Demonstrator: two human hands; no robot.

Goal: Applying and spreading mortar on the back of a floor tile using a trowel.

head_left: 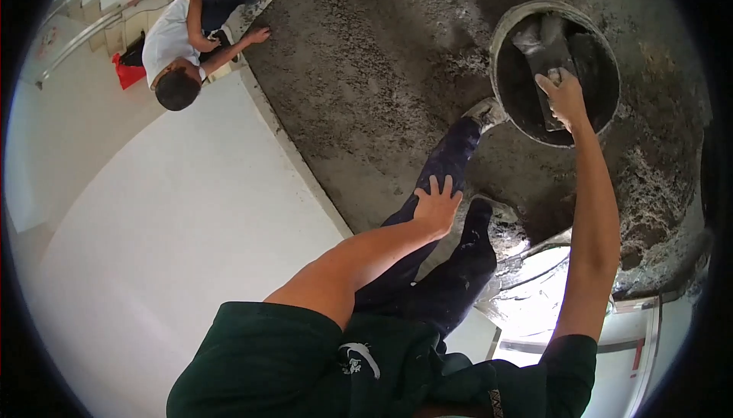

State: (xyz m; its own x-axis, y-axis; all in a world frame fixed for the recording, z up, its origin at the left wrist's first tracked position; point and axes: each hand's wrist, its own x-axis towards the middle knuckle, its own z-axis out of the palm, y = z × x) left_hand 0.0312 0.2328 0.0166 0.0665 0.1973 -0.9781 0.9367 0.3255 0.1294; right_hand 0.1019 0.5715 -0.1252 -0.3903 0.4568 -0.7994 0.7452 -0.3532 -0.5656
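Note:
My right hand (565, 101) grips the handle of a flat metal trowel (551, 48) held inside a round bucket (500, 71) with dark grey, wet-looking contents. My left hand (437, 208) rests on my dark, paint-spotted trouser leg (450, 160), fingers spread. My feet stand on rough grey mortar (343, 74) beside the bucket.
At the upper left a co-worker (172, 40) in a white shirt crouches, one hand at the mortar's edge, beside a red bag (130, 73). Stairs with a metal rail (107, 25) lie behind. A white wall (168, 212) borders the mortar; a shiny silvery surface (523, 288) is at lower right.

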